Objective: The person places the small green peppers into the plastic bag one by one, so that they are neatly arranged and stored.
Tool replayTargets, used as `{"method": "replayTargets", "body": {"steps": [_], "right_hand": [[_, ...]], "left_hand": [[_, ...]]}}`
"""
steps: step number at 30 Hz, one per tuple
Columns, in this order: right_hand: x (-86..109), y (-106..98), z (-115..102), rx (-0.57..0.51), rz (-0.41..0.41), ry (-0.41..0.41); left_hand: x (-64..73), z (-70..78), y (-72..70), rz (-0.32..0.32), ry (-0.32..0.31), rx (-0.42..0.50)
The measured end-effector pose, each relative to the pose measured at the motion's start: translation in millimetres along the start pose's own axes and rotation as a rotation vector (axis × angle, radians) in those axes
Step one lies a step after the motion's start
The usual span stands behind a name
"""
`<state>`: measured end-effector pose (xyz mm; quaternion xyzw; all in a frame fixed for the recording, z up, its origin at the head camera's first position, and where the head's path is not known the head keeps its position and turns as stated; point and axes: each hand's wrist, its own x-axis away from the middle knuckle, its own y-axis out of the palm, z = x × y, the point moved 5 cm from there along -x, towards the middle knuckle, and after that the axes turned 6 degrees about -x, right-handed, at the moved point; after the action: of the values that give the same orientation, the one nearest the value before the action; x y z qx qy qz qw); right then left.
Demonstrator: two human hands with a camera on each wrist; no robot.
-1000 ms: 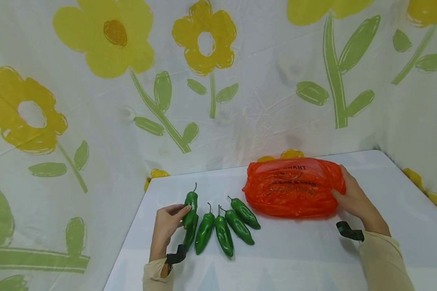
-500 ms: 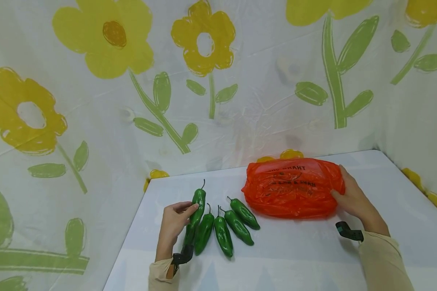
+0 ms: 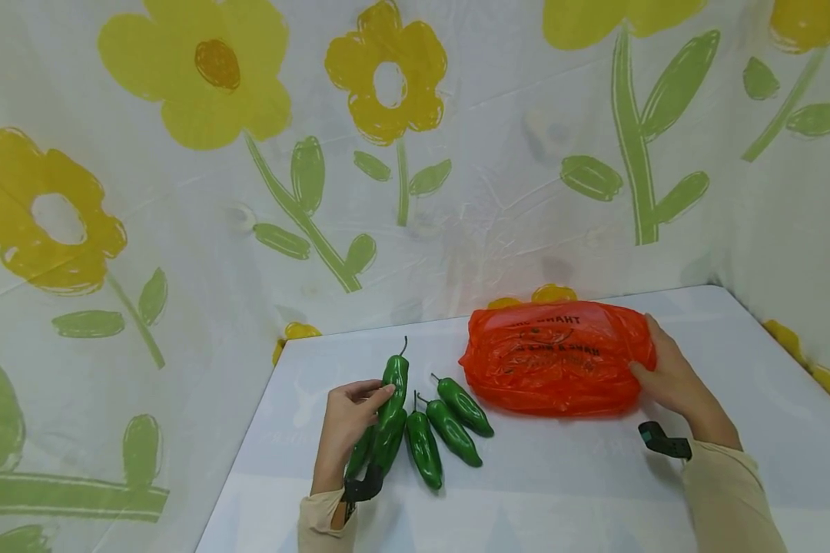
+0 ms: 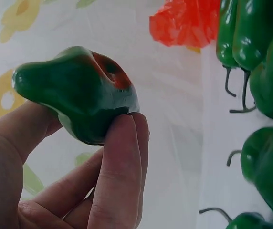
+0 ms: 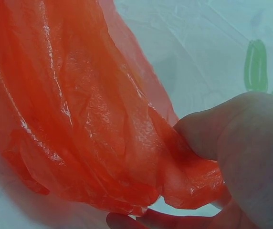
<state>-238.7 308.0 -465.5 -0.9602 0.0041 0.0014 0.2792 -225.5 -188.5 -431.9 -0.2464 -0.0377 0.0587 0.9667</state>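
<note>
My left hand [image 3: 349, 421] pinches a glossy green pepper [image 3: 396, 375] between thumb and fingertips, its thin stem pointing up and away. In the left wrist view this pepper [image 4: 81, 95] is raised, tapered tip toward the camera, with a reddish patch on its side. Several more green peppers [image 3: 425, 453] lie fanned out on the table, and the held one overlaps the leftmost of them in the head view. My right hand [image 3: 672, 378] grips the right end of a crinkled red plastic bag [image 3: 553, 369] with dark printing, thumb on the near side. The bag's contents are hidden.
A white table [image 3: 560, 491] carries everything. Behind it and along the sides hangs a white curtain [image 3: 484, 192] printed with yellow flowers and green leaves. A small black wrist camera [image 3: 365, 485] sits on the left wrist, another black camera [image 3: 664, 439] on the right.
My left hand has carried the pepper to the right, from over the leftmost pepper to over the one beside it. The right hand and the red bag stay in place.
</note>
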Motion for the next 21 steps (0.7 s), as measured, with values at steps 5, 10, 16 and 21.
{"method": "replayTargets", "body": {"steps": [5, 10, 16, 21], "right_hand": [[-0.2, 0, 1, -0.001, -0.001, 0.000], [-0.5, 0, 2, 0.005, 0.001, -0.001], [-1.2, 1, 1, 0.012, 0.003, -0.020], [-1.1, 0, -1, 0.007, -0.004, -0.034]], "left_hand": [[2.3, 5.7, 7.2, -0.009, 0.013, 0.012], [3.9, 12.4, 15.3, -0.020, 0.031, 0.018], [3.6, 19.1, 23.8, -0.037, 0.049, 0.047], [4.0, 24.9, 31.6, -0.056, 0.053, 0.074]]}}
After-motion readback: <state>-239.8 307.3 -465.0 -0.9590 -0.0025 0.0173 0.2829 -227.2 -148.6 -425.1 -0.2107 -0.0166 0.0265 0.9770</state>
